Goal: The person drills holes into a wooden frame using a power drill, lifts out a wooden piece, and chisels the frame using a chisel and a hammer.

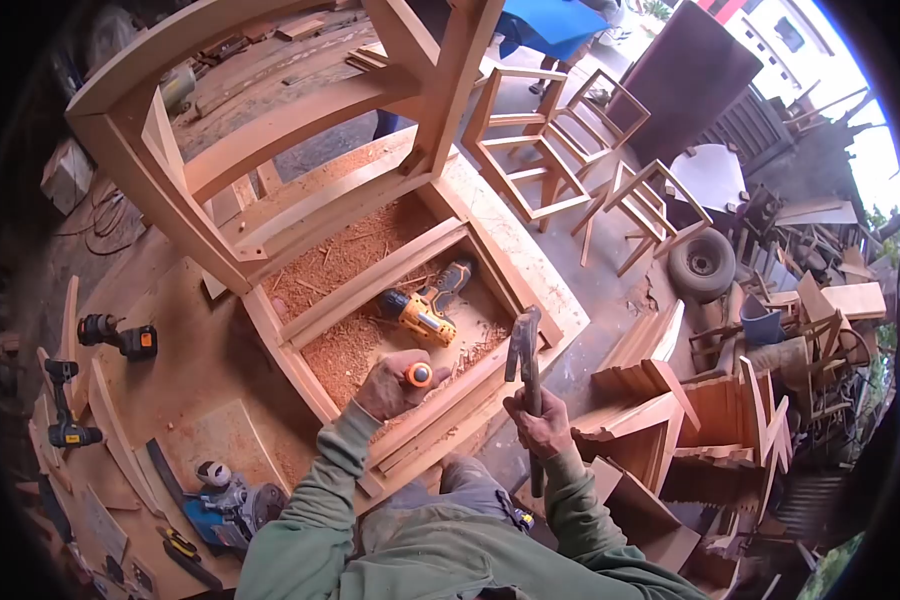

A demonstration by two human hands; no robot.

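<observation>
My left hand [388, 388] is closed around an orange-handled tool [419, 375], its round butt end pointing up at me; the working end is hidden below the fist. This hand is over the near rail of a wooden chair frame [310, 325]. In my right hand [542, 425] is a hammer [526, 350], gripped by the handle with its head up, just off the frame's right corner. A yellow and black cordless drill [425, 310] lies on the bench inside the frame, among wood shavings [335, 370].
On the left side of the bench [195, 340] lie a black drill [120, 335], another cordless tool [70, 410], a blue router [232, 505] and curved wood pieces. Several chair frames [540, 175] stand beyond. Right of me are stacked wooden parts [620, 420] and a tire [702, 265].
</observation>
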